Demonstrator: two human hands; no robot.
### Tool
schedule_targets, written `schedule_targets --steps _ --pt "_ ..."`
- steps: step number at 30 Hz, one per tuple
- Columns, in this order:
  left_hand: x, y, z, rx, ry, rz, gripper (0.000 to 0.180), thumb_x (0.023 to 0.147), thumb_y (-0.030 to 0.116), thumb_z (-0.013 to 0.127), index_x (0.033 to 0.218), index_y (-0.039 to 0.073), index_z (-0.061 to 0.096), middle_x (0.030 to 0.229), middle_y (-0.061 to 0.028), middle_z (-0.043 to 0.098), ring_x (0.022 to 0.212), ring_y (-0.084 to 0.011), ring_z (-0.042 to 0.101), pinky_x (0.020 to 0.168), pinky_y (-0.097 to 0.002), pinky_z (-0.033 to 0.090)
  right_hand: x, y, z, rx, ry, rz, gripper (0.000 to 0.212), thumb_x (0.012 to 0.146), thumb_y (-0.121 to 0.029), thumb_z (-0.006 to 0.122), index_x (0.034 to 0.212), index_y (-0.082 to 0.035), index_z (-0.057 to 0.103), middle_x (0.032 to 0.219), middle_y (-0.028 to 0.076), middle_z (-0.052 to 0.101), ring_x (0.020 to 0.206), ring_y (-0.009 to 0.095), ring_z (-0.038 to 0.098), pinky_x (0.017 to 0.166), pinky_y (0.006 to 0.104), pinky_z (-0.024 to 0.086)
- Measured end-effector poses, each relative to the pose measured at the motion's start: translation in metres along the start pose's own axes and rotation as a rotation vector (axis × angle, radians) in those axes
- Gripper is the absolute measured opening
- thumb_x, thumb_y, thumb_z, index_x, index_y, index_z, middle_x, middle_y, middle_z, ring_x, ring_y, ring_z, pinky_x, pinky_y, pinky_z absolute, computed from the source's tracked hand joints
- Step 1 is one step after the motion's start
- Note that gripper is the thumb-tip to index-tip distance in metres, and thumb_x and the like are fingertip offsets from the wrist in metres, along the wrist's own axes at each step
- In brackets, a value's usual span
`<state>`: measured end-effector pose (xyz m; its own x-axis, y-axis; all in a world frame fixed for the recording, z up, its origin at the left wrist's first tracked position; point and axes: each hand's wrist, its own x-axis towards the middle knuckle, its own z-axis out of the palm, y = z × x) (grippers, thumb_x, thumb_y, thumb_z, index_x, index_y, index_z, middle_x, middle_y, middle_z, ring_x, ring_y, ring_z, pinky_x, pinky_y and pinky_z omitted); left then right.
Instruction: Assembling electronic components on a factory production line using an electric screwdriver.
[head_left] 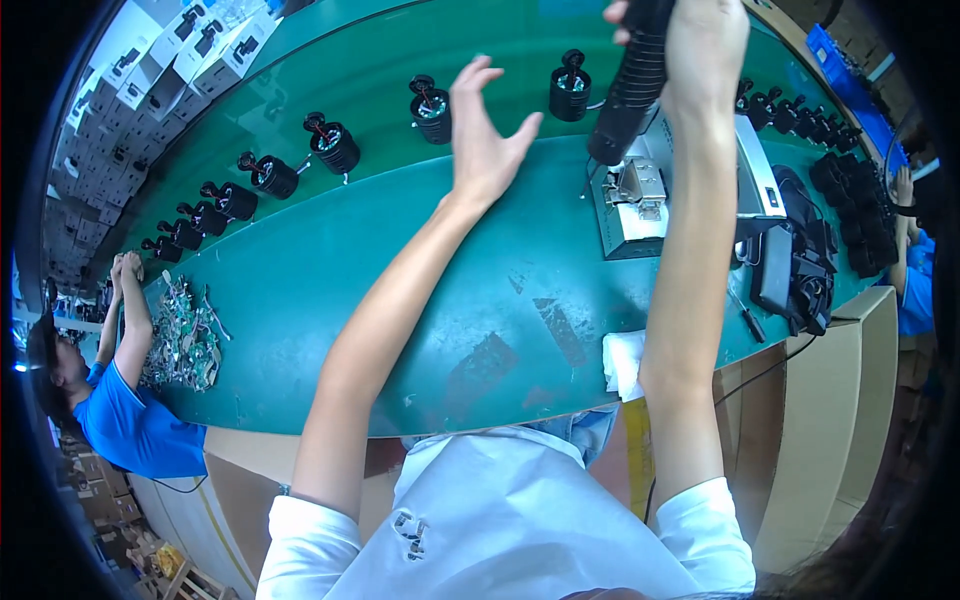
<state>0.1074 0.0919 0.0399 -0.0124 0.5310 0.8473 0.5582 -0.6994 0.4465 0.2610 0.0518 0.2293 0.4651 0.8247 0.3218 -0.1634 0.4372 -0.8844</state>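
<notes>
My left hand reaches over the far part of the green table with thumb and fingers spread, holding nothing. Just left of it is a black cylindrical housing with its round cap tipped up and wires showing inside. My right hand is raised at the far right, its fingers wrapped round a black ribbed tube-shaped tool. The tool slants down to the left above a metal fixture on a dark box-like base. Another black housing stands left of the tool, between my hands.
More black housings line the green belt in both directions. A pile of small parts lies near a co-worker in blue at left. A screwdriver, white cloth, black pouch and cardboard box are at right.
</notes>
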Motion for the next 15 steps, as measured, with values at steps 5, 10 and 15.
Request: schedule_targets --steps 5,10,15 --pt "0.017 0.002 0.052 -0.181 -0.343 -0.31 0.072 0.077 0.016 0.087 0.136 0.004 0.047 0.142 -0.0209 0.048 0.13 -0.0379 0.054 0.112 -0.0456 0.046 -0.014 -0.018 0.005 0.099 -0.227 -0.051 0.047 0.105 -0.055 0.057 0.096 -0.009 0.056 0.064 0.001 0.063 0.045 0.01 0.06 0.038 0.0206 0.044" --pt "0.027 0.0 0.06 -0.083 -0.396 -0.474 0.069 0.077 0.02 0.087 0.133 0.005 0.05 0.129 -0.0176 0.056 0.111 -0.0354 0.063 0.098 -0.0456 0.053 -0.015 -0.036 0.017 0.184 -0.04 -0.202 0.048 0.104 -0.057 0.055 0.094 -0.011 0.058 0.064 -0.001 0.063 0.043 0.009 0.061 0.035 0.0191 0.043" --pt "0.024 0.0 0.033 -0.104 -0.388 -0.44 0.06 0.077 0.018 0.084 0.127 0.005 0.054 0.119 -0.0156 0.062 0.099 -0.0339 0.066 0.09 -0.0441 0.054 -0.012 -0.048 0.023 0.204 -0.005 -0.274 0.048 0.104 -0.058 0.055 0.091 -0.012 0.058 0.064 -0.002 0.063 0.043 0.009 0.061 0.035 0.0192 0.043"
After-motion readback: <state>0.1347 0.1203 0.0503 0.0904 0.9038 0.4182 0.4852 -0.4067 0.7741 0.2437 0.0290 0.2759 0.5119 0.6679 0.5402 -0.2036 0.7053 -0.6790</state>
